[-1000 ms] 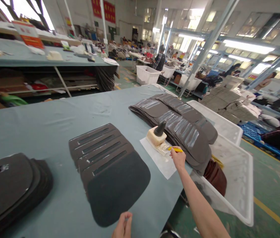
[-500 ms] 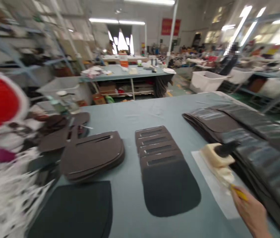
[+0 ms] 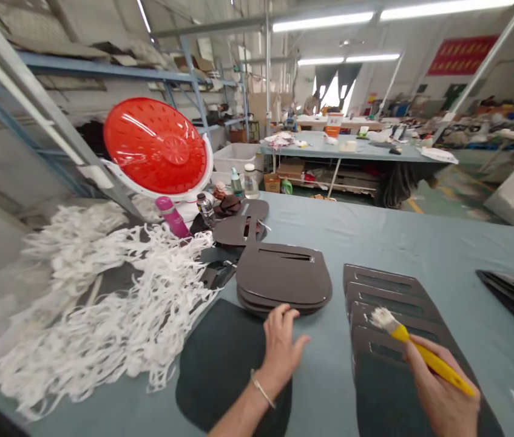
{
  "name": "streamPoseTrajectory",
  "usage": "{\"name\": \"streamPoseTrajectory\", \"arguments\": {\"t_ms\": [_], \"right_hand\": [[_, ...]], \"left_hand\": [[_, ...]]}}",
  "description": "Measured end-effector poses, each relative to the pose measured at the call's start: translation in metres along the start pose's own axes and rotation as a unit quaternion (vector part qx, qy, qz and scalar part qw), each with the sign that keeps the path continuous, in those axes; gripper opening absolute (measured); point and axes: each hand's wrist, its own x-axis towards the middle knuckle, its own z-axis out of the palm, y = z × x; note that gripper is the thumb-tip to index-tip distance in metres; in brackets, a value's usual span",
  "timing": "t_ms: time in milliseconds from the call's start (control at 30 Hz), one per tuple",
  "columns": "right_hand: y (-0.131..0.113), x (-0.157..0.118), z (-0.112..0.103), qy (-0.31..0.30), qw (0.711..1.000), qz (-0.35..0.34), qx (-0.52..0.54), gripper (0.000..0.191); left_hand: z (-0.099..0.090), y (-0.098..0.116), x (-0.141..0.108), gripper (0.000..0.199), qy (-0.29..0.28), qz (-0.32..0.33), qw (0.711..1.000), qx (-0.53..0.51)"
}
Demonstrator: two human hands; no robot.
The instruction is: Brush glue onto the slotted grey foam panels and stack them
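Observation:
My right hand (image 3: 441,388) is shut on a yellow-handled glue brush (image 3: 425,355), and its white bristles touch a fanned row of dark grey slotted felt pieces (image 3: 388,309). A wider, dark, uncut panel (image 3: 386,394) lies under my right hand at the row's near end. My left hand (image 3: 279,346) rests open on the table, holding nothing. Its fingertips are close to the front edge of a small stack of brown-grey slotted pieces (image 3: 284,276). Below that hand and partly hidden by my forearm lies a dark rounded felt panel (image 3: 218,364).
A heap of white shredded strips (image 3: 102,303) covers the left of the grey-blue table (image 3: 397,230). Beyond it stand a red round plastic basket (image 3: 154,145), a pink bottle (image 3: 172,216) and clear bottles (image 3: 250,182). Shelving and another worktable stand behind.
My view has swung left, away from the glue block and fanned stack. The brush has moved from the glue block onto the slotted row, and my left hand has moved up onto the table.

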Motion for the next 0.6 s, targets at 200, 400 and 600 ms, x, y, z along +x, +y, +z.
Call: {"name": "streamPoseTrajectory", "arguments": {"t_ms": [200, 400, 600], "right_hand": [[-0.077, -0.004, 0.105, -0.086, 0.990, 0.046, 0.105, 0.040], [-0.124, -0.017, 0.168, -0.164, 0.968, 0.053, 0.184, 0.036], [-0.166, -0.031, 0.220, -0.287, 0.933, 0.070, 0.208, 0.029]], "left_hand": [[-0.086, -0.094, 0.082, 0.066, 0.039, 0.063, 0.984, 0.160], [-0.089, -0.106, 0.078, 0.034, 0.016, 0.070, 0.991, 0.112], [-0.080, -0.083, 0.068, 0.046, 0.010, 0.095, 0.993, 0.075]]}}
